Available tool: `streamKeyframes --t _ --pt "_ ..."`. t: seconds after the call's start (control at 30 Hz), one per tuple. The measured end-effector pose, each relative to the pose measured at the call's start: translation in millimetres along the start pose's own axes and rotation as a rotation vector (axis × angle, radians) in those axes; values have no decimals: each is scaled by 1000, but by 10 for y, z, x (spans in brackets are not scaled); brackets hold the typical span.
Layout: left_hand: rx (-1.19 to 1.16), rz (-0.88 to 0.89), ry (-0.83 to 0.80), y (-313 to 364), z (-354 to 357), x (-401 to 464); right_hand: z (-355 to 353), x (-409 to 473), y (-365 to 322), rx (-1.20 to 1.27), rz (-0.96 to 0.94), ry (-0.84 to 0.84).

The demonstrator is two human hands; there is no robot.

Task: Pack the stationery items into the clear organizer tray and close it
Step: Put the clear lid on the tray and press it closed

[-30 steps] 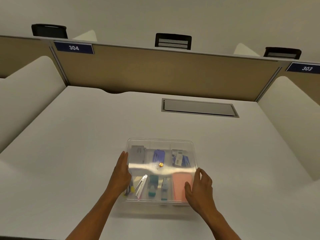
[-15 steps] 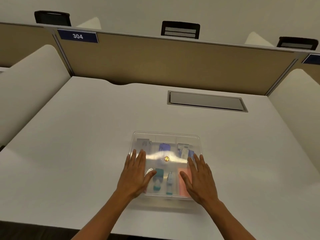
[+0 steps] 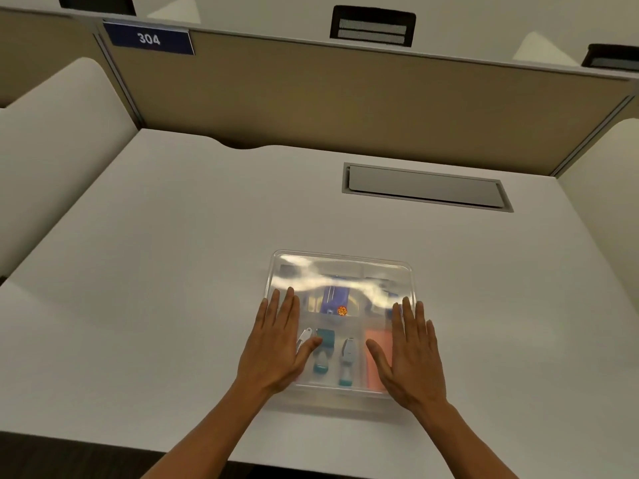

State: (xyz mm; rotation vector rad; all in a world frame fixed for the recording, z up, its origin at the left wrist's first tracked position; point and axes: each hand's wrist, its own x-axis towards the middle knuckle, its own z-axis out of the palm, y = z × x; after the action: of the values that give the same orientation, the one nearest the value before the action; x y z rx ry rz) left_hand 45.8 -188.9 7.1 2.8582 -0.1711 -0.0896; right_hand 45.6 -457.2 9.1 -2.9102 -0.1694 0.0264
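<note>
The clear organizer tray (image 3: 340, 262) lies on the white desk near its front edge, with its clear lid on top. Through the lid I see a purple item (image 3: 333, 299), two teal items (image 3: 325, 350), a pink pad (image 3: 378, 340) and a small orange sticker (image 3: 341, 310). My left hand (image 3: 276, 344) lies flat on the lid's left side, fingers spread. Flat on the lid's right side rests my right hand (image 3: 411, 354). Glare hides the items at the tray's back.
A grey cable hatch (image 3: 427, 186) is set into the desk behind the tray. Tan partitions wall the desk at the back, with a blue sign "304" (image 3: 148, 38) at the upper left. White side panels stand left and right.
My hands moved from the tray's left and right edges onto the top of the lid and now lie flat there. The view has tilted down slightly.
</note>
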Motion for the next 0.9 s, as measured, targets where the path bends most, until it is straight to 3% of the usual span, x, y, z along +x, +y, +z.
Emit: streamKeyframes --t 0.63,0.9 --pt "54 37 -19 -36 29 68 -4 35 -35 -14 28 -129" --pt "77 31 49 -35 -159 455 -178 505 13 14 17 -6"
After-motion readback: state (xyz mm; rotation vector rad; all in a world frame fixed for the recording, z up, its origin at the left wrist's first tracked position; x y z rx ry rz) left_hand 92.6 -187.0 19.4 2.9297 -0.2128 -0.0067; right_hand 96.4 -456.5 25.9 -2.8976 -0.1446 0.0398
